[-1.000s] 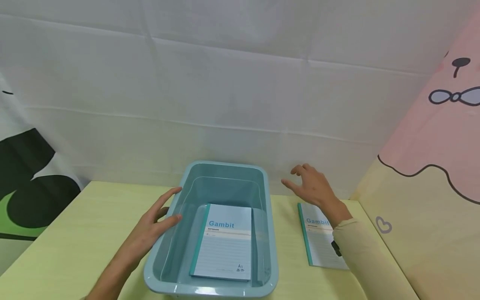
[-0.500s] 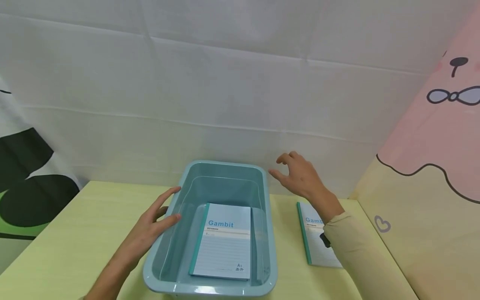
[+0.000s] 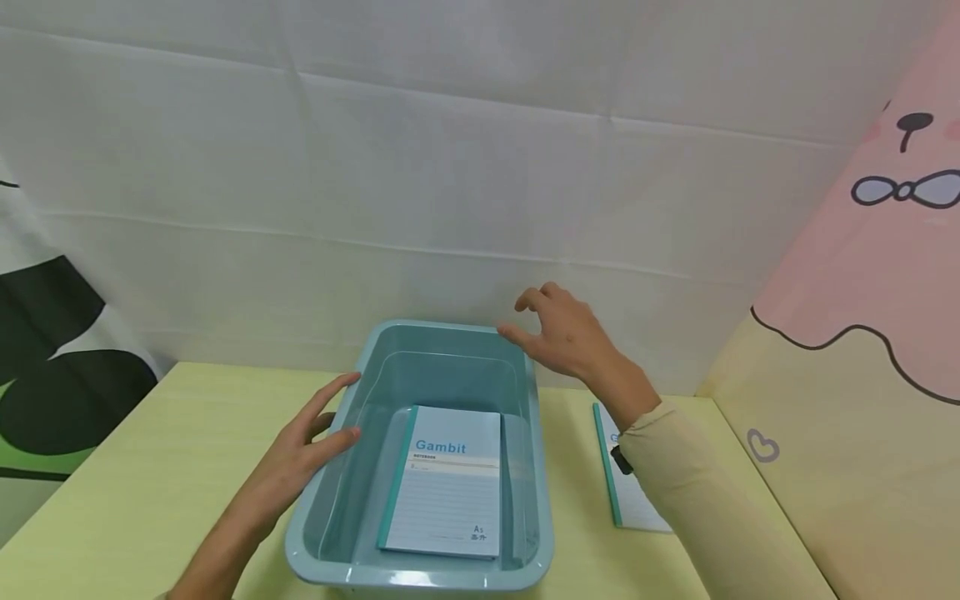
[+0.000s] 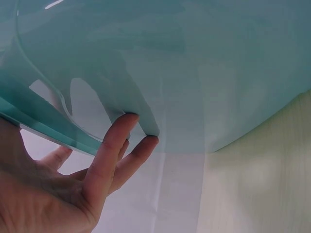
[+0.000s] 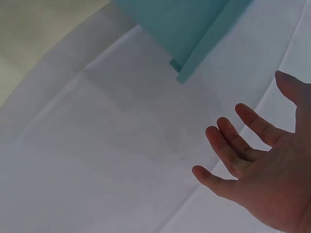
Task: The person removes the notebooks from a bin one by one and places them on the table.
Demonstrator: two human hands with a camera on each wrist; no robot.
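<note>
In the head view, a blue-green plastic basin stands on the table with a Gambit notebook flat inside it. My left hand holds the basin's left rim. Its thumb and index fingertips lie on the rim, while other fingers touch the outer wall below, as the left wrist view of the basin shows. My right hand hovers by the basin's far right corner, holding nothing. Its fingers are spread and slightly bent in the right wrist view. A second notebook lies right of the basin, partly hidden by my right forearm.
The pale yellow table extends to both sides of the basin. A white cloth hangs close behind it. A pink and cream printed panel borders the right side, and a black and green print is at left.
My right hand has moved left and slightly away from me, from above the second notebook to the basin's far right corner. My left hand, the basin and both notebooks stay in place.
</note>
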